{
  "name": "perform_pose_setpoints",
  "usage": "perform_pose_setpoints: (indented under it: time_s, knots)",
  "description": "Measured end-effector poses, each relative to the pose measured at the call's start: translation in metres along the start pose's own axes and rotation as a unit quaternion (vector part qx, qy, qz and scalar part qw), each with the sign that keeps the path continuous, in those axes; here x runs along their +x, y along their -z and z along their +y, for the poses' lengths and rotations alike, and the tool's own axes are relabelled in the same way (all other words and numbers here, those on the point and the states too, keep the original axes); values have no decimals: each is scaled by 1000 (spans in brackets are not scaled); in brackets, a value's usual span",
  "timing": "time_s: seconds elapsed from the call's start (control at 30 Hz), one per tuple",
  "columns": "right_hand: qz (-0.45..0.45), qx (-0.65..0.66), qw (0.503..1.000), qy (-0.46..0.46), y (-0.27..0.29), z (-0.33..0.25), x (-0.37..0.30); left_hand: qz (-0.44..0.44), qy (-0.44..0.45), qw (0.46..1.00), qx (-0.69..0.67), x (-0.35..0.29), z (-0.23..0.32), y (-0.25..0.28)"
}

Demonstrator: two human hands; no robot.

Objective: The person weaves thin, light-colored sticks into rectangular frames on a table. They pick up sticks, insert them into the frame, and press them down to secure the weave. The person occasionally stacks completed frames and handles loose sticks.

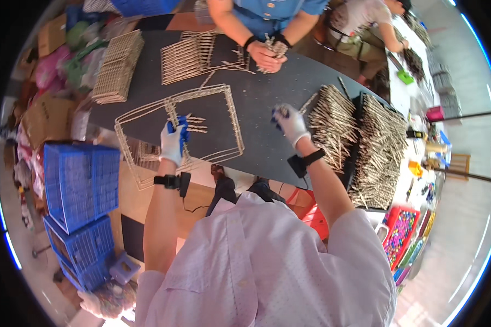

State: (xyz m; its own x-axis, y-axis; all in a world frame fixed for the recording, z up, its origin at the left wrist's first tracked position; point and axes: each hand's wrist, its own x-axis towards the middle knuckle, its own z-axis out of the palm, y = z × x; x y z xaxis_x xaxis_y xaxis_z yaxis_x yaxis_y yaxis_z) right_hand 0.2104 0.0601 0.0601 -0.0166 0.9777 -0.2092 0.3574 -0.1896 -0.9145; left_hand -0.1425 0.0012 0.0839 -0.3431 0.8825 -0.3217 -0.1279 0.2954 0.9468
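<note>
My left hand [173, 140], in a white glove with blue fingers, is closed around the middle bar of a large rectangular frame [233, 117] of twisted, pale rope-like rods. Several short twisted sticks [197, 124] stick out to the right beside its fingers. My right hand [292, 123], gloved the same way, is curled above the dark table, just left of a heap of twisted sticks [333, 122]. One stick [309, 103] lies by its knuckles; whether the fingers hold it is hidden.
Stacked twisted-rod panels [117, 68] and a lattice piece [185, 61] lie on the dark table [262, 144]. Across it, a person's hands [268, 56] hold a bundle of sticks. A black tray [377, 150] brims with sticks at right. Blue crates [82, 185] stand at left.
</note>
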Motion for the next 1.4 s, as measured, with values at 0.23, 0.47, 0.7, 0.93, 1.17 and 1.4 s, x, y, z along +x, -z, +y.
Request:
perform_pose_setpoints:
  time_s: [0.23,0.47,0.7,0.93,1.17,1.4]
  knots:
    - [-168,-354,910,133,16,85,-115,-30,18,999,35,4,-13,-5]
    - [-18,-501,857,117,157,57,-187,-73,2,995,62,1,-5,-9]
    - [-13,-639,764,87,269,124,-228,-70,15,994,78,0,1,-40]
    - [16,-608,793,12,275,107,-243,-68,-28,983,166,-2,-3,-54]
    - [158,-467,854,168,202,9,-191,-108,-41,991,62,-22,16,-74]
    - [-228,558,792,-94,-17,-76,-61,-123,-122,979,107,-39,28,-101]
